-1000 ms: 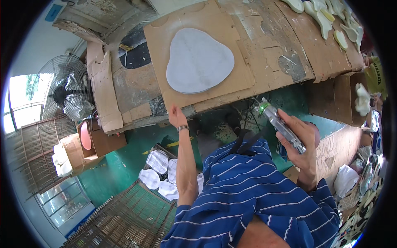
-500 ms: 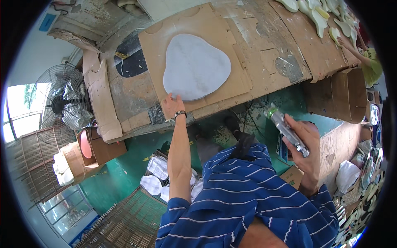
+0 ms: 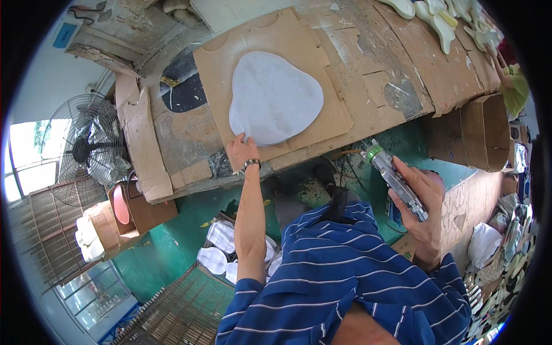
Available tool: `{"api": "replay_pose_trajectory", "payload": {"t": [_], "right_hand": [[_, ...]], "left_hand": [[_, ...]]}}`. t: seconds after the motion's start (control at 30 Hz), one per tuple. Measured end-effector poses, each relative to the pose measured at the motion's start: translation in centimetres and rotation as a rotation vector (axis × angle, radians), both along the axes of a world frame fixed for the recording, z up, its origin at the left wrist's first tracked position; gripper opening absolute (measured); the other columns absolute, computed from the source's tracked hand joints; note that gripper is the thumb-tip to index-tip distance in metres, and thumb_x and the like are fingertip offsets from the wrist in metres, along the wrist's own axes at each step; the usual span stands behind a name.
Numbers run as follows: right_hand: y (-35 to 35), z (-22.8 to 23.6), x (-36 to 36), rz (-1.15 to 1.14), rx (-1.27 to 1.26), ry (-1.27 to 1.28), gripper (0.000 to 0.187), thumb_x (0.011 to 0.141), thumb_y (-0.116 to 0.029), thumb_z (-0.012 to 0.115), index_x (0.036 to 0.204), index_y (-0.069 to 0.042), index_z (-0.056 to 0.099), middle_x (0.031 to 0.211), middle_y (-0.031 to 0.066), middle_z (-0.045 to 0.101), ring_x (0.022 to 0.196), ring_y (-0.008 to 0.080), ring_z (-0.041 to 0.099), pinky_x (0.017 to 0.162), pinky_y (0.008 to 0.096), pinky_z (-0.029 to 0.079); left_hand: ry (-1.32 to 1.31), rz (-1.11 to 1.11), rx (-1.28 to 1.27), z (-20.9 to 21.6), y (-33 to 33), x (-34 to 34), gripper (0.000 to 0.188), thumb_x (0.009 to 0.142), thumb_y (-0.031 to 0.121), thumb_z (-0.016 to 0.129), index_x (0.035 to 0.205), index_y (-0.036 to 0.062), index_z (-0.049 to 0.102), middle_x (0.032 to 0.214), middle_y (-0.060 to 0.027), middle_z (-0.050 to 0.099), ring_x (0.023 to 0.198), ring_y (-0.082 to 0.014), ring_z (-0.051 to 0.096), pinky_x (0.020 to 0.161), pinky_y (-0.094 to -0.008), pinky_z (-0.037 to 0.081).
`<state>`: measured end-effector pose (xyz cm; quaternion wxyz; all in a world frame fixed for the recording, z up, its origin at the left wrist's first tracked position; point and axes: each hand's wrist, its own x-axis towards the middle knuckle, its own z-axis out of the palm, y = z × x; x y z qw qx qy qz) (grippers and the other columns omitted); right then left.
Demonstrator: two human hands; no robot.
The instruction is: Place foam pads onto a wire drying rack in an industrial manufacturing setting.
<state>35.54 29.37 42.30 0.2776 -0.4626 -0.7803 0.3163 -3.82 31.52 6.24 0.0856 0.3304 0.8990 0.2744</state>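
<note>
A white, rounded three-lobed pad [image 3: 276,98] lies flat on a brown cardboard sheet [image 3: 215,63] on the workbench. My left hand [image 3: 242,152] is at the pad's near left edge, its fingertips closed on the rim. In my right hand [image 3: 422,198] is a silver spray gun [image 3: 402,183] with a green ring near its front end. It is held over the floor, off the bench's front edge, with its front end toward the bench.
Pale foot-shaped pieces [image 3: 437,23] pile up at the bench's far right, by a co-worker in yellow-green. A cardboard box [image 3: 477,132] stands below. To the left are a wire-caged fan [image 3: 83,149] and a carton [image 3: 144,207]. White pads [image 3: 213,260] lie in a floor crate.
My right hand has turned the spray gun slightly, and its green ring shows more fully. My left hand stays at the pad's edge. The co-worker's reaching arm has drawn back.
</note>
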Motion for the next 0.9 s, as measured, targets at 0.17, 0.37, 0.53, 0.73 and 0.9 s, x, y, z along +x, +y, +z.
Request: {"api": "replay_pose_trajectory", "payload": {"t": [0.17, 0.37, 0.53, 0.73, 0.9], "right_hand": [[-0.6, 0.4, 1.2, -0.037, -0.023, -0.071, 0.068, 0.068, 0.013, 0.064, 0.135, 0.0, 0.059, 0.096, 0.0184, 0.065, 0.078, 0.0287, 0.065, 0.07, 0.0279, 0.049], [-1.4, -0.1, 2.3, -0.03, -0.139, 0.072, 0.066, 0.07, 0.012, 0.069, 0.134, 0.001, 0.058, 0.099, 0.0193, 0.066, 0.081, 0.0297, 0.066, 0.071, 0.0292, 0.05], [-2.1, -0.7, 2.8, -0.02, -0.153, 0.096, 0.065, 0.07, 0.012, 0.07, 0.134, 0.002, 0.058, 0.099, 0.0202, 0.066, 0.082, 0.0328, 0.067, 0.072, 0.0305, 0.05], [-2.6, -0.8, 2.7, 0.0, -0.135, 0.159, 0.065, 0.072, 0.012, 0.072, 0.134, -0.001, 0.059, 0.096, 0.0177, 0.066, 0.078, 0.0269, 0.066, 0.069, 0.0279, 0.049], [-2.6, -0.5, 2.5, 0.02, -0.045, 0.194, 0.065, 0.071, 0.012, 0.072, 0.134, 0.0, 0.059, 0.093, 0.0173, 0.065, 0.076, 0.0263, 0.065, 0.068, 0.0273, 0.049]], "left_hand": [[-0.887, 0.317, 0.5, -1.1, 1.0, 0.1, 0.03, 0.082, 0.007, 0.074, 0.111, 0.0058, 0.066, 0.107, -0.0116, 0.066, 0.089, -0.026, 0.066, 0.073, -0.0403, 0.053], [-1.405, 0.747, 0.819, -2.5, 1.7, 1.6, 0.027, 0.09, 0.007, 0.071, 0.114, 0.0065, 0.061, 0.102, -0.0097, 0.068, 0.078, -0.023, 0.067, 0.069, -0.0412, 0.056], [-1.318, 0.568, 0.572, -2.5, 1.6, 3.0, 0.025, 0.088, 0.003, 0.071, 0.11, 0.0045, 0.059, 0.103, -0.0109, 0.067, 0.084, -0.0241, 0.068, 0.07, -0.0408, 0.058], [-1.347, 0.502, 0.644, -2.6, 2.0, 2.8, 0.036, 0.084, -0.008, 0.065, 0.116, 0.0039, 0.053, 0.106, -0.0127, 0.064, 0.087, -0.0278, 0.068, 0.07, -0.0424, 0.058], [-1.306, 0.526, 0.644, -3.4, 2.0, 2.9, 0.039, 0.081, -0.01, 0.062, 0.116, 0.0039, 0.05, 0.107, -0.0123, 0.063, 0.089, -0.029, 0.066, 0.074, -0.0475, 0.058]]}}
